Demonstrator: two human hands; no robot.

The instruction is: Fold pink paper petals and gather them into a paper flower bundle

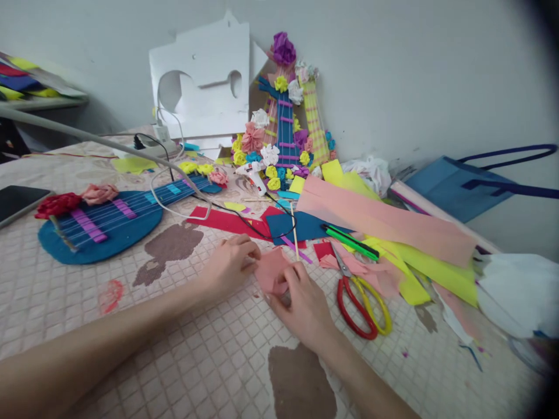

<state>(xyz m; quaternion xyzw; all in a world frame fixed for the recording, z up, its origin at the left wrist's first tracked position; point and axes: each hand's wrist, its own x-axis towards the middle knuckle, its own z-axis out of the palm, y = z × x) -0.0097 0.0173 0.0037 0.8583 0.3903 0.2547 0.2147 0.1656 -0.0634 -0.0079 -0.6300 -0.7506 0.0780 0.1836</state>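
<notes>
Grey wall (393, 87) behind, beige grid-patterned bench (209, 355) below. From where I stand, the left hand (229, 267) and right hand (305, 299) each pinch 1 small pink paper piece (271, 269) held between them. Red-and-yellow-handled metal scissors (346, 282) lie near the right hand; 1 blue, flower-trimmed toy guitar (131, 235) lies beyond the left.

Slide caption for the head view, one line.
Left hand and right hand hold pink paper, scissors to the right, blue craft guitar to the left.
</notes>
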